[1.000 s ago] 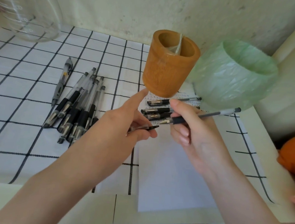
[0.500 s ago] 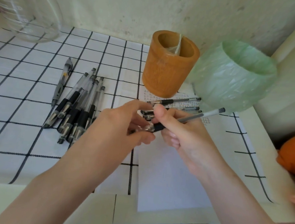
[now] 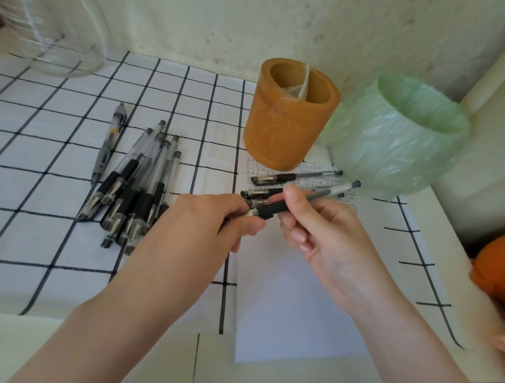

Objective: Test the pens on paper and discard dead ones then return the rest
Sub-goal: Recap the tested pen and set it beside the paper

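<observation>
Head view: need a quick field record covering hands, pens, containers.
left grip: pinches the tip end of the held pen
right grip: holds the same pen by its black sleeve, above the paper
pen pile: on the checked cloth, left of the paper; one grey pen beside it
pens on paper: at least two, lying near the holder
holder: brown, upright, no pens seen inside
bin: green-lined, right of the holder

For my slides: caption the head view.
Left hand and right hand grip one pen over white paper, near wooden cup and bag-lined bin.
</observation>
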Action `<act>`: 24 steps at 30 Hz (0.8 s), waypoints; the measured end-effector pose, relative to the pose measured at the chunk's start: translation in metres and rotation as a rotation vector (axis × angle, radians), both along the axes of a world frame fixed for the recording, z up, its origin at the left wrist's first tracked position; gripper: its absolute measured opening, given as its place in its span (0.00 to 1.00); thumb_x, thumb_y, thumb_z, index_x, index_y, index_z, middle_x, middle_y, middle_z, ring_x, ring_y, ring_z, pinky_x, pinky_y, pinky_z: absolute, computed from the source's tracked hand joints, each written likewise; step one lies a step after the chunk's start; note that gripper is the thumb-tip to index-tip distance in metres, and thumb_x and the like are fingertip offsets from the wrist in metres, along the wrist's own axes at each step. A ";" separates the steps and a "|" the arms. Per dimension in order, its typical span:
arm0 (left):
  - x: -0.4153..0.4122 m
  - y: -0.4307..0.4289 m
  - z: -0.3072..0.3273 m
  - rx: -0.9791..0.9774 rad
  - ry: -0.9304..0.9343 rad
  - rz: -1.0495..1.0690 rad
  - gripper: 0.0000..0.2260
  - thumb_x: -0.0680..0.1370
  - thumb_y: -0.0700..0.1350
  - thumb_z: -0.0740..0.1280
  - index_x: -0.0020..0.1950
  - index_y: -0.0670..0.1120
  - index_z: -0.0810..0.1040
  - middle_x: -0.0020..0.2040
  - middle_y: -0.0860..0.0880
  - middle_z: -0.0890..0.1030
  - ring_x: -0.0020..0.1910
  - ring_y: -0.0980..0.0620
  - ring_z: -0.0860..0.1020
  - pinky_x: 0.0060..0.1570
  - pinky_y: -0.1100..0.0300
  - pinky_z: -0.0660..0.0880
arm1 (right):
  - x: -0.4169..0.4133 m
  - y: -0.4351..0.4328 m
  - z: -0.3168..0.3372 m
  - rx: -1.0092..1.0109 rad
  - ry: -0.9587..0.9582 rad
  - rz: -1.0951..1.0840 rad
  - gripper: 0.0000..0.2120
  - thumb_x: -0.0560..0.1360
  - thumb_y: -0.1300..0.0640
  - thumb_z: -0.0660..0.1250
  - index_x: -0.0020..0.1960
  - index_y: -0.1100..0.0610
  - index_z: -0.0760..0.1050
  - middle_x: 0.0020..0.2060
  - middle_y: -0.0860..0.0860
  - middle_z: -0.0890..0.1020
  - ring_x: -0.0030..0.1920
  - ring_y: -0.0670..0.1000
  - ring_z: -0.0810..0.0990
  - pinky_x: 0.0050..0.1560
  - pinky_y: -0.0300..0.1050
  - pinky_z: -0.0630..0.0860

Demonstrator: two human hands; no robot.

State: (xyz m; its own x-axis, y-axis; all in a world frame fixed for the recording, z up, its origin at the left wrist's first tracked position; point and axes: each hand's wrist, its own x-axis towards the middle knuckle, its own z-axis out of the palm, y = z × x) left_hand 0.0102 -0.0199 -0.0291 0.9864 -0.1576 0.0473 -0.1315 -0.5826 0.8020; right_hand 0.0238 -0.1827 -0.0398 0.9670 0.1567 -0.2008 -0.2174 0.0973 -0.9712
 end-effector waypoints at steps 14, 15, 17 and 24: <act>-0.005 0.007 0.000 0.262 0.043 0.133 0.24 0.69 0.68 0.50 0.47 0.52 0.75 0.37 0.55 0.80 0.30 0.58 0.76 0.35 0.62 0.75 | 0.009 0.007 0.004 -0.004 0.066 -0.207 0.18 0.76 0.47 0.63 0.38 0.61 0.77 0.28 0.55 0.79 0.27 0.50 0.75 0.24 0.37 0.69; -0.005 0.011 0.000 0.365 0.015 0.165 0.26 0.70 0.67 0.48 0.48 0.51 0.75 0.39 0.54 0.80 0.34 0.55 0.77 0.38 0.58 0.77 | 0.013 0.003 0.006 0.008 0.092 -0.239 0.19 0.77 0.47 0.61 0.41 0.63 0.77 0.29 0.56 0.81 0.27 0.50 0.77 0.25 0.38 0.71; -0.004 0.018 0.000 0.519 0.007 0.234 0.22 0.75 0.63 0.49 0.51 0.49 0.73 0.43 0.53 0.79 0.40 0.51 0.79 0.42 0.57 0.76 | 0.020 -0.002 0.009 0.049 0.168 -0.261 0.22 0.79 0.46 0.58 0.47 0.67 0.75 0.31 0.58 0.83 0.28 0.50 0.80 0.27 0.38 0.74; -0.010 0.021 -0.002 0.847 0.062 0.251 0.16 0.80 0.54 0.52 0.63 0.47 0.63 0.58 0.48 0.65 0.33 0.56 0.68 0.36 0.65 0.67 | 0.030 -0.013 0.013 0.101 0.178 -0.163 0.06 0.79 0.61 0.59 0.47 0.63 0.71 0.35 0.60 0.85 0.29 0.50 0.81 0.29 0.38 0.76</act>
State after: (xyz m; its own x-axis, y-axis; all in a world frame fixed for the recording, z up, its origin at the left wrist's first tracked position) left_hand 0.0000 0.0006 -0.0313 0.9935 0.1062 -0.0417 0.1096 -0.9899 0.0896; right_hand 0.0541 -0.1952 -0.0270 0.9319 0.0294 -0.3614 -0.3576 0.2398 -0.9026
